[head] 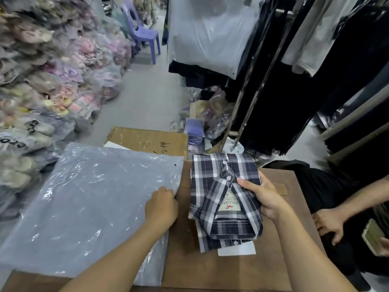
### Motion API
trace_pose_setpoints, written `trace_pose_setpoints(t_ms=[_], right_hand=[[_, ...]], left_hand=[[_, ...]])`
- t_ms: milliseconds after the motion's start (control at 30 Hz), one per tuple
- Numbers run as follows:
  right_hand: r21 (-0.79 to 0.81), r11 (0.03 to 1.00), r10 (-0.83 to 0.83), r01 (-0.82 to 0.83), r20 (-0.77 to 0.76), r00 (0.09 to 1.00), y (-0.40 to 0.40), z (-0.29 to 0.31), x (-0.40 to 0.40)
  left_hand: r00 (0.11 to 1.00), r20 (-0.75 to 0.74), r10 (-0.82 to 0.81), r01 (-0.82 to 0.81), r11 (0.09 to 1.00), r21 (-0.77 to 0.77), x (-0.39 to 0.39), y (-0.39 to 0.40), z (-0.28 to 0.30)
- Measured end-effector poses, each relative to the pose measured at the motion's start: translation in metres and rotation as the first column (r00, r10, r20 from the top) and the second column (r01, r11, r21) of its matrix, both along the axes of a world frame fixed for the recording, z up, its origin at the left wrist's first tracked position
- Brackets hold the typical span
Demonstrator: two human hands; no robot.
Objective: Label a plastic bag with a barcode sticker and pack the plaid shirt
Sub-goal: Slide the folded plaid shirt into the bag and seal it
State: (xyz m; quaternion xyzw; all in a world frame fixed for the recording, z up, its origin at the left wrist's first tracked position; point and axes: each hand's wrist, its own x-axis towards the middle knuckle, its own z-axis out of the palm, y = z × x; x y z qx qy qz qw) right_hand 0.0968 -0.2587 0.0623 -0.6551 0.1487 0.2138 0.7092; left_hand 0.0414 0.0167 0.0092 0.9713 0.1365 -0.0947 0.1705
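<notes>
Across the left of our cardboard work surface (231, 270) lies the biggest thing before us, a stack of grey plastic bags (88, 207), flat and glossy, with a small punched hole near its far right corner. Beyond it a flattened cardboard box (147, 140) with handwriting on it rests against the far edge. Heaps of bagged clothing (52, 81) fill the left side of the room, and dark garments hang on a rack (315, 81) to the right.

Next in size, the folded plaid shirt (223, 199) sits just right of the bags, collar toward us, its neck label showing. It lies on a second plaid piece, with a white sheet (237, 249) poking out beneath.

Our right hand (265, 199) grips the shirt's right edge, thumb on top near the button placket and fingers curled under, closed on the cloth. Our left hand (162, 207) rests on the right edge of the top bag, fingers bent and pinching that edge; we cannot tell how much film they have caught.

At the far right another person's hand (328, 224) rests low, beside a phone (374, 237).
</notes>
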Motion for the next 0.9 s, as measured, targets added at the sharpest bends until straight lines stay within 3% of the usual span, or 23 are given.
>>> trace_pose_setpoints(t_ms=[100,167,267,400,633,733,900], right_hand=[[0.007,1.000,0.012,-0.012,0.001,1.000,0.001,-0.002,0.000],[0.013,0.999,0.030,-0.030,0.007,1.000,0.002,-0.004,0.000],[0.031,0.999,0.036,-0.035,-0.003,0.999,0.005,-0.006,0.000],[0.022,0.997,0.079,-0.079,0.002,0.997,0.014,-0.006,0.001],[-0.085,0.968,0.233,-0.234,-0.023,0.972,0.041,-0.009,0.010],[-0.171,0.926,0.341,-0.337,-0.003,0.940,0.058,-0.006,0.014],[-0.313,0.818,0.511,-0.483,0.008,0.860,0.084,0.008,0.019]], left_hand=[[0.980,-0.014,0.198,-0.197,0.968,-0.154,0.003,0.008,0.001],[0.950,-0.037,0.309,-0.304,0.897,-0.320,0.008,0.017,-0.003],[0.940,-0.103,0.326,-0.332,0.803,-0.494,0.013,0.024,-0.006],[0.941,-0.088,0.328,-0.329,0.814,-0.479,0.012,0.030,-0.007],[0.940,0.225,0.257,-0.152,0.904,-0.400,0.014,0.043,0.033],[0.924,0.317,0.215,-0.091,0.927,-0.365,0.016,0.052,0.042],[0.917,0.344,0.204,-0.071,0.930,-0.361,0.015,0.059,0.048]])
